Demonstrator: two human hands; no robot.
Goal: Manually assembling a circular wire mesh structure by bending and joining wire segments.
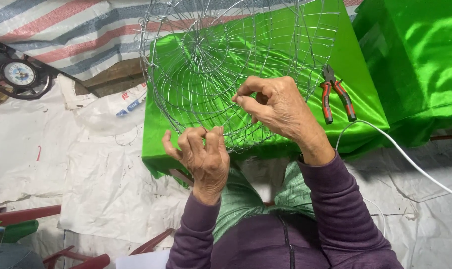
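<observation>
Against the near rim of the wire basket (226, 65), both of my hands are at work. That basket stands tipped on its side on the green cloth (365, 74), its open mouth turned toward me and its round base ring away from me, so its axis runs from me to the far side of the cloth.

My left hand (202, 157) sits at the lowest part of the rim, palm away from me, knuckles up, fingers curled and pinching the rim wire between thumb and fingertips. My right hand (278, 107) is higher and to the right of it, just inside the rim, wrist bent, thumb and forefinger closed on a thin upright wire of the basket wall (I cannot tell whether a loose strand is also in that pinch). The two hands are near each other but apart, with the rim curving between them. The left one is nearer the rim's bottom edge; the right one reaches further over the basket.

Right of the basket, on the same cloth, lie pliers (338, 94) with red and black handles, untouched, closer to my right hand. A white cable (405, 157) trails past below them.
</observation>
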